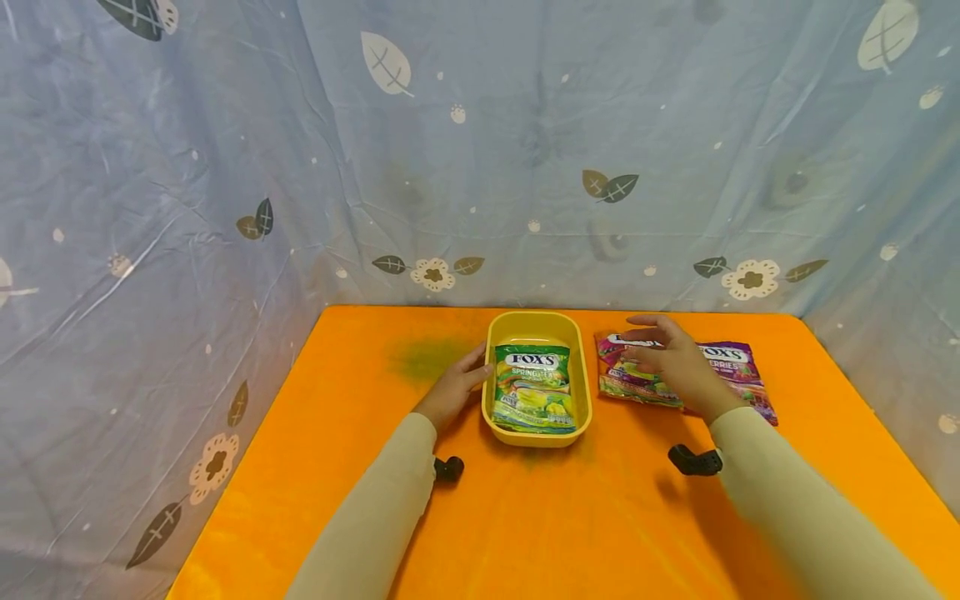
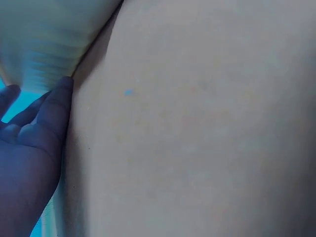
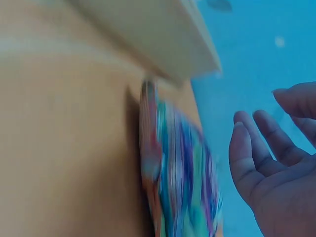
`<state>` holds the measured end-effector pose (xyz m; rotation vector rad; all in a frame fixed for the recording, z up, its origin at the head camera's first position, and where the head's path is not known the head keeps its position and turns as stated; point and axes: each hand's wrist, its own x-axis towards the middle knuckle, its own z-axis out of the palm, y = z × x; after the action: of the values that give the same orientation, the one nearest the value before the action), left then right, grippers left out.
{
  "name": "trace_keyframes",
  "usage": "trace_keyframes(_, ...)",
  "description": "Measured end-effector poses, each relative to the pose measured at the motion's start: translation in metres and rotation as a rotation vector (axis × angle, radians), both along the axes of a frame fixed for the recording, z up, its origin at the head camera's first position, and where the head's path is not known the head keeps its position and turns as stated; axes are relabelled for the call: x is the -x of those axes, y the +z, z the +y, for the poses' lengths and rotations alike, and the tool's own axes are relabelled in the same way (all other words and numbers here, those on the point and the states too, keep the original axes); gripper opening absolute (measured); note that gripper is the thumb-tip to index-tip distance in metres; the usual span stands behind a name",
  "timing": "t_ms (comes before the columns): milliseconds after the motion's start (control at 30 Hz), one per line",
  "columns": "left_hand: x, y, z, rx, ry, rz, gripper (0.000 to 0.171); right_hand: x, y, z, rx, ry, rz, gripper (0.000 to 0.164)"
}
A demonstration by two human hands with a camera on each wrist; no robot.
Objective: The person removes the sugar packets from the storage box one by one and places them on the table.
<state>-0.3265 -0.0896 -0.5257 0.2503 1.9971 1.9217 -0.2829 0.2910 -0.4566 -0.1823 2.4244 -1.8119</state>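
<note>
Orange tabletop (image 1: 555, 533), green-smudged; blue-grey leaf-print sheeting (image 1: 495, 167) hangs on three sides. Left hand (image 1: 454, 388), fingers extended, touches the yellow tub (image 1: 536, 439); right hand (image 1: 678, 367), fingers parted, hovers over candy packets (image 1: 624, 385).

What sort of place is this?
Probably a makeshift recording booth, not an ordinary room: leaf-and-flower sheeting hangs around the three visible sides of an orange surface, and black wrist-worn devices suggest a filming setup.
</note>
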Motion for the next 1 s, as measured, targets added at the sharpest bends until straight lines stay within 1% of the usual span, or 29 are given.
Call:
trace_keyframes(133,0.0,0.0,-0.001,-0.001,0.007,-0.005,0.066,0.0,0.007,-0.027,0.038,0.031,-0.005,0.066)
trace_keyframes(200,-0.001,-0.001,-0.001,-0.007,0.008,-0.003,0.066,0.002,0.009,-0.04,0.058,0.051,-0.011,0.065)
trace_keyframes(400,-0.001,-0.001,-0.001,-0.016,0.009,-0.007,0.065,0.003,0.006,-0.073,0.103,0.143,-0.059,0.062)
trace_keyframes(467,-0.001,-0.001,0.0,-0.007,0.007,-0.002,0.065,0.002,0.004,-0.081,0.099,0.159,-0.079,0.062)
trace_keyframes(533,0.0,0.0,0.0,0.005,0.005,0.004,0.065,0.0,0.004,-0.09,0.072,0.163,-0.09,0.064)
trace_keyframes(667,0.0,0.001,-0.001,0.016,0.009,0.018,0.066,0.001,0.005,-0.105,-0.03,0.137,-0.093,0.07)
trace_keyframes(767,0.0,0.001,-0.002,-0.001,0.008,0.014,0.065,0.002,0.003,-0.117,-0.099,0.105,-0.099,0.074)
trace_keyframes(1000,0.0,-0.002,-0.003,-0.053,-0.009,-0.008,0.064,0.006,-0.012,-0.14,-0.208,-0.007,-0.086,0.08)
